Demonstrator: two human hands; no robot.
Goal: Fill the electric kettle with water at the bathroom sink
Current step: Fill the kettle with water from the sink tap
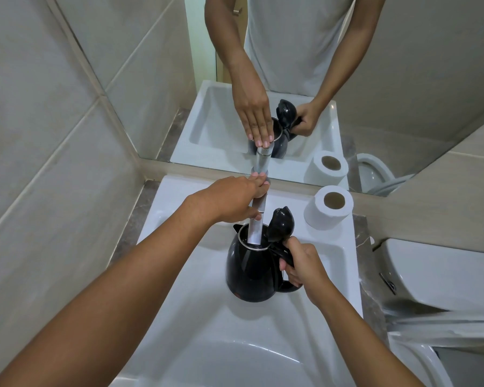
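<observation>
A black electric kettle (250, 272) stands upright in the white sink (207, 317), its hinged lid (281, 223) flipped up and open. My right hand (299, 263) is wrapped around the kettle's handle on its right side. The chrome tap (256, 229) reaches out over the basin, and its spout end sits inside the kettle's mouth. My left hand (232, 198) lies on top of the tap near its base, fingers closed over it. I cannot tell whether water is running.
A toilet paper roll (329, 208) stands on the sink's back right corner. The mirror (291, 79) behind the sink reflects my arms and the kettle. A white toilet tank (436, 272) sits to the right, a tiled wall (53, 163) to the left.
</observation>
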